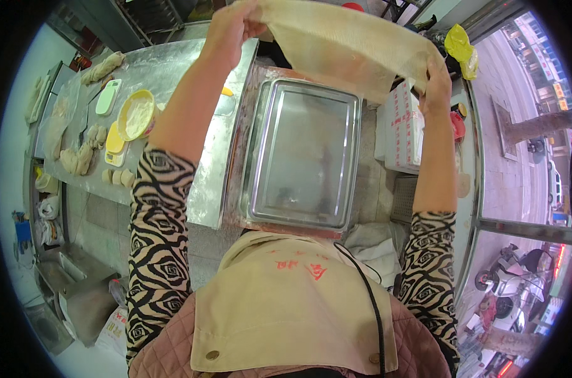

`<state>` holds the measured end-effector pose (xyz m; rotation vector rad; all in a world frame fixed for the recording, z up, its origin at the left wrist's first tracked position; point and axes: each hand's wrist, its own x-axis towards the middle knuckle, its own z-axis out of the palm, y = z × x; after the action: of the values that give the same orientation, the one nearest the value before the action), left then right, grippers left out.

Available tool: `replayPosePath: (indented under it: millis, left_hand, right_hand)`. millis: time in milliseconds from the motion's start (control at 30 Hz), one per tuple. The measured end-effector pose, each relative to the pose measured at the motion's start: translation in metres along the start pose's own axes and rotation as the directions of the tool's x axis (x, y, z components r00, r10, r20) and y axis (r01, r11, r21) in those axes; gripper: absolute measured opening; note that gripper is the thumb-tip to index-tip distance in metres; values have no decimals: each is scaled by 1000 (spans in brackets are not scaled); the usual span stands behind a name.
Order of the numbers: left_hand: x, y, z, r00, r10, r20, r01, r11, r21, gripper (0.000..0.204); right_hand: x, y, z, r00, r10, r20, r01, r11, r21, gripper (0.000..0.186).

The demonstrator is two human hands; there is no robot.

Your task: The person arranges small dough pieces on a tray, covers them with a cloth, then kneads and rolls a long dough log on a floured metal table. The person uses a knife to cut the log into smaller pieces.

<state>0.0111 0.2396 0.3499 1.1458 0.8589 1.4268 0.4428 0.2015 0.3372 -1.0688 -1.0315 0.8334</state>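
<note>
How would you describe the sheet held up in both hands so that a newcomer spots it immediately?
Find the big rectangular metal tray at mid-view. Past its far edge, a beige sheet spans from the left hand to the right hand. Unlike the rigid tray, it is thin, finely textured and partly see-through, curving as it hangs.

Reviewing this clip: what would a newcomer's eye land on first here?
Probably the beige mesh cloth, stretched between the raised left hand and right hand at the top of the view. Below it, in the centre, lies the large rectangular metal tray. Next might come the boldly patterned sleeves on both forearms and, on the table at left, the yellow bowl of white powder.
</note>
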Motion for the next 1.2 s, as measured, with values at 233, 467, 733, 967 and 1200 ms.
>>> replayPosePath:
  millis: [233, 467, 733, 967, 1200]
  left_hand:
    - [-129, -104, -35, 937, -346, -55, 349, 935, 62, 32]
    - [-269, -239, -85, 660, -713, -236, 751, 640, 165, 26]
    - [-351, -308, -101, 487, -806, -337, 873, 457, 169, 20]
    - [-370, -324, -105, 566, -693, -446, 824, 483, 295, 8]
    - [-380, -325, -114, 557, -706, -437, 830, 452, 328, 10]
  right_hand:
    - [-128, 101, -47, 943, 303, -137, -330, 904, -272, 43]
    - [-274, 236, -89, 794, 579, -185, -596, 680, -427, 34]
    - [-362, 262, -110, 491, 840, -232, -845, 395, -361, 16]
    - [-391, 281, -127, 535, 798, -278, -799, 370, -475, 16]
    - [-403, 276, -132, 599, 716, -358, -736, 316, -598, 22]
